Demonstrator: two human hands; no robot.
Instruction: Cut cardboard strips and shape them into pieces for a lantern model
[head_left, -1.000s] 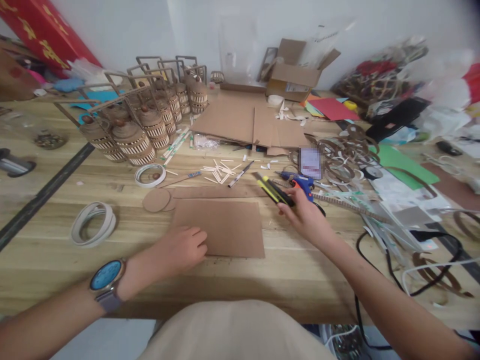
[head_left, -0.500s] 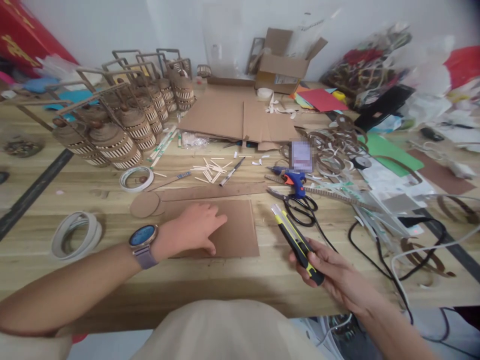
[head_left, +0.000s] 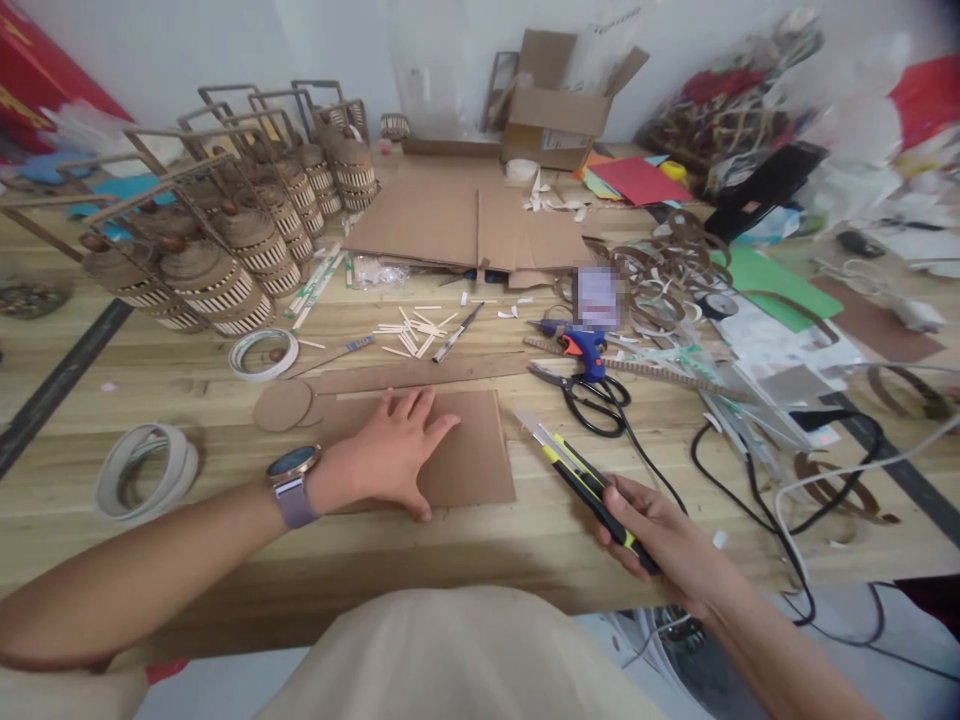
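Note:
My left hand (head_left: 390, 452) lies flat with fingers spread on a brown cardboard sheet (head_left: 472, 455) on the wooden table (head_left: 480, 540); a watch sits on that wrist. My right hand (head_left: 660, 540) is closed round the handle of a yellow and black utility knife (head_left: 581, 475). The knife's blade end points up and left, close to the sheet's right edge. A long cardboard strip (head_left: 420, 375) and a cardboard disc (head_left: 282, 405) lie just beyond the sheet.
Black scissors (head_left: 592, 395) and a blue glue gun (head_left: 581, 342) lie right of the sheet. Tape rolls (head_left: 146, 470) sit at the left, with wooden lantern models (head_left: 217, 270) behind. Flat cardboard (head_left: 465, 225), a box (head_left: 555, 110), cables (head_left: 750, 480) and paper scraps crowd the back and right.
My right hand picked the knife up from near the glue gun and brought it close to the sheet's right edge. My left hand slid further onto the sheet and spread flat.

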